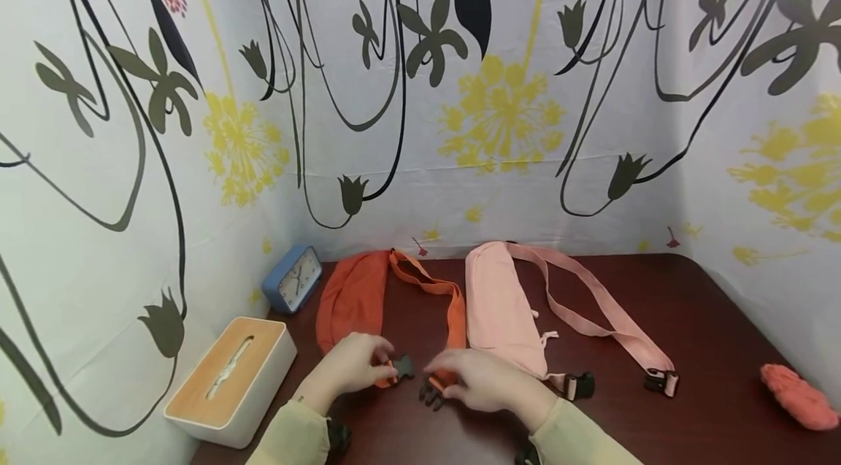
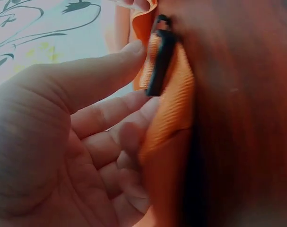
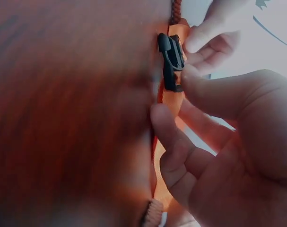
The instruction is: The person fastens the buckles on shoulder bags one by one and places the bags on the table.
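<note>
An orange waist bag (image 1: 351, 297) lies on the table, its strap (image 1: 456, 319) looping to the right. My left hand (image 1: 355, 363) holds the strap end beside one dark buckle half (image 1: 404, 366); in the left wrist view the thumb is against the webbing (image 2: 174, 99), fingers behind it. Across a small gap, my right hand (image 1: 486, 381) grips the strap's other end, at the pronged buckle half (image 1: 431, 396). The right wrist view shows my right thumb at a black buckle (image 3: 171, 61). The two buckle halves are apart.
A pink waist bag (image 1: 502, 304) lies right of the orange one, with black buckles (image 1: 580, 386) at its strap ends. On the left stand a tissue box (image 1: 230, 377) and a blue clock (image 1: 293, 279). A coral fuzzy item (image 1: 798, 397) lies far right. Patterned cloth walls enclose the table.
</note>
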Motion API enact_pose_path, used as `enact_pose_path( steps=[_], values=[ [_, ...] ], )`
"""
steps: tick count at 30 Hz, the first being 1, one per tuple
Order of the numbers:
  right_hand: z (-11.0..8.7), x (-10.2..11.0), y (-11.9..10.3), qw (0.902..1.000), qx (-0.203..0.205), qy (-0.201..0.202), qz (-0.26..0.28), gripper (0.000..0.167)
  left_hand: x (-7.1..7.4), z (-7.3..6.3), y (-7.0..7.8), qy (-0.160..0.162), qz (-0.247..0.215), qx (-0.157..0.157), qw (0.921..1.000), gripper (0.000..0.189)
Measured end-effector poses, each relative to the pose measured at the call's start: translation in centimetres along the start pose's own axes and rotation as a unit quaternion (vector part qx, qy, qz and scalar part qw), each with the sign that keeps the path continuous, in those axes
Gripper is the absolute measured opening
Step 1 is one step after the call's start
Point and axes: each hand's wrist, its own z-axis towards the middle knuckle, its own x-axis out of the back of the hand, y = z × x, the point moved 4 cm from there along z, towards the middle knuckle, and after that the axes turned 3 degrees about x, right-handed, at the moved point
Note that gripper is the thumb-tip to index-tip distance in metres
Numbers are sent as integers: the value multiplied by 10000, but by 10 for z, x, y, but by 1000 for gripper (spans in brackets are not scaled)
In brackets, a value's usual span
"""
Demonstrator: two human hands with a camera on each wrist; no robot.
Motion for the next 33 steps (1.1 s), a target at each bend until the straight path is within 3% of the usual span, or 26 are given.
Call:
enact_pose_path(
  steps=[8,17,24,33],
  values=[
    [4,-8,-2,9992,-30,387,-21,34,-9,-2,-14,97,-402,288,9987,16],
    [8,-16,0,9901,-181,1390,19,16,-14,-1,-20,96,-730,203,9971,10],
    [15,-23,6,9813,-690,1717,528,11,-14,-1,-22,58,-803,181,9966,8],
    [20,-30,17,9582,-1468,2138,1203,9,-14,-1,-23,-41,-957,131,9953,11]
  ],
)
